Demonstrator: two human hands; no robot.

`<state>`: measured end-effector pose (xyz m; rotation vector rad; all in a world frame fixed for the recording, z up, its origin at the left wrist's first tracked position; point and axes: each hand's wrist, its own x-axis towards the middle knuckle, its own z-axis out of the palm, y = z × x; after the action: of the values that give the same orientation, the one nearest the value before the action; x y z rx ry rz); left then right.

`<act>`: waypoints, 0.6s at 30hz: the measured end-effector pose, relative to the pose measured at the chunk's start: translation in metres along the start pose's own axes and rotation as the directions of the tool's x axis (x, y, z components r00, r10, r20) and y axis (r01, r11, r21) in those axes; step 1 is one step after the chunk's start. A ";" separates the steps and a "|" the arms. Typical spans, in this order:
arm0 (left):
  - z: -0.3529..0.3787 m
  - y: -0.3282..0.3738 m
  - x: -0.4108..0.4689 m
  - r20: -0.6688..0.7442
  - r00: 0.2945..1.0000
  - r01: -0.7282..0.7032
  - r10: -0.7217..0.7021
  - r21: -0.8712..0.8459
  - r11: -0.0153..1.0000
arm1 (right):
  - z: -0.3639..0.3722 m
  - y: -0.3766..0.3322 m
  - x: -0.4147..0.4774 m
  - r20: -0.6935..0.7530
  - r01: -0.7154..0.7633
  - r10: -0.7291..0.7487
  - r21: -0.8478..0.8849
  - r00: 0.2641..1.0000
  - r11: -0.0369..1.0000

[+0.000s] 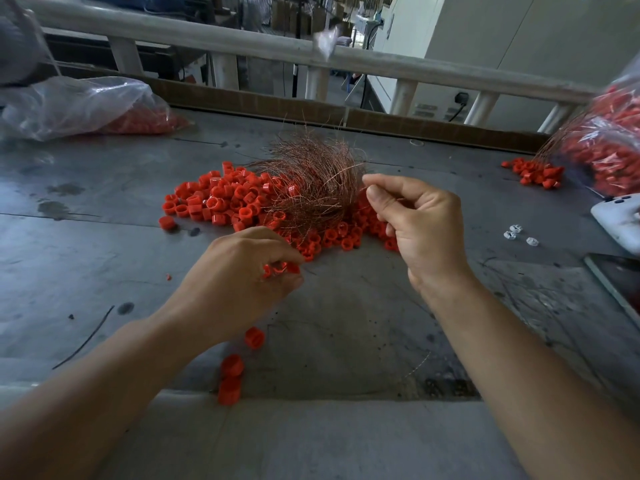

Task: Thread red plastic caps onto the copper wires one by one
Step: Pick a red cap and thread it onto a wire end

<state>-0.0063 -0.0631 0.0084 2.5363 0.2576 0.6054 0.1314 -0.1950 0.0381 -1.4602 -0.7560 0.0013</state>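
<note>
Red ring-shaped plastic caps (221,202) heap around a tangled copper-wire bundle (311,181); my left hand (239,271) grips a few caps, my right hand (415,220) pinches one of its wires.

Place: it looked like a small factory or workshop.
Table: a big grey metal table (104,188) was scratched and stained.
Parts: a heap of red caps (214,202) lay by a bunch of copper wires (311,174).
Bag: a clear bag (69,105) held more caps.
Behind: a grey rail (242,46) ran past.
</note>
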 end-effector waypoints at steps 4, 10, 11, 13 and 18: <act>-0.001 0.001 -0.001 -0.023 1.000 -0.019 0.019 -0.004 1.000 | -0.002 -0.007 -0.002 -0.034 0.100 -0.101 -0.026 0.994 0.995; -0.011 0.011 -0.007 -0.180 0.970 -0.189 0.163 -0.142 0.972 | -0.014 -0.029 -0.006 0.018 0.145 -0.152 0.205 0.988 0.968; -0.013 0.014 -0.008 -0.181 0.962 -0.237 0.206 -0.167 0.957 | -0.014 -0.032 -0.009 0.079 0.157 -0.173 0.179 0.982 0.971; -0.013 0.017 -0.009 -0.155 0.952 -0.296 0.265 -0.224 0.929 | -0.009 -0.036 -0.015 0.206 0.187 -0.204 0.096 0.957 0.978; -0.008 0.019 -0.011 -0.053 0.962 -0.266 0.269 -0.416 0.870 | 0.005 -0.032 -0.028 0.413 0.255 -0.204 -0.070 0.887 0.964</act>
<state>-0.0189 -0.0792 0.0209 2.1634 -0.2160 0.6744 0.0936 -0.2077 0.0530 -1.4968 -1.2864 0.0783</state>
